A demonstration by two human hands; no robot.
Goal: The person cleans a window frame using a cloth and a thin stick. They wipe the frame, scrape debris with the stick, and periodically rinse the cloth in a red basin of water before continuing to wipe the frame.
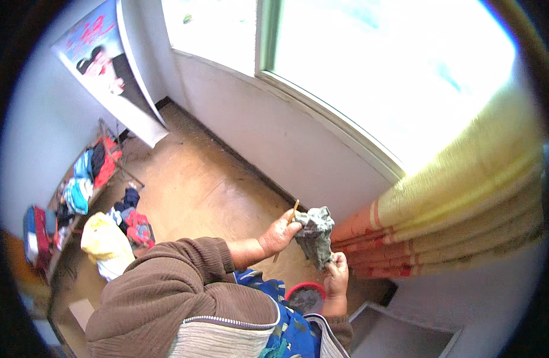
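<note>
My left hand (280, 233) pinches a bunched, wet-looking grey cloth (315, 232) at its upper left, together with a thin wooden stick (295, 209). The stick's upper end rises above the fingers, and its lower part shows below the hand. My right hand (338, 273) grips the cloth's lower end, so the cloth is held between both hands. Beneath them, near the blue patterned garment I wear, stands a red-rimmed basin (306, 286) with murky grey contents. What exactly lies in the basin cannot be told.
A window (328, 100) is ahead, with a yellow and red curtain (435, 206) at the right. Clothes (106, 163) lie along a low bench by the left wall, with more piled near a yellow cloth (105, 237). A poster (109, 67) hangs at upper left. A pale frame (402, 322) stands lower right.
</note>
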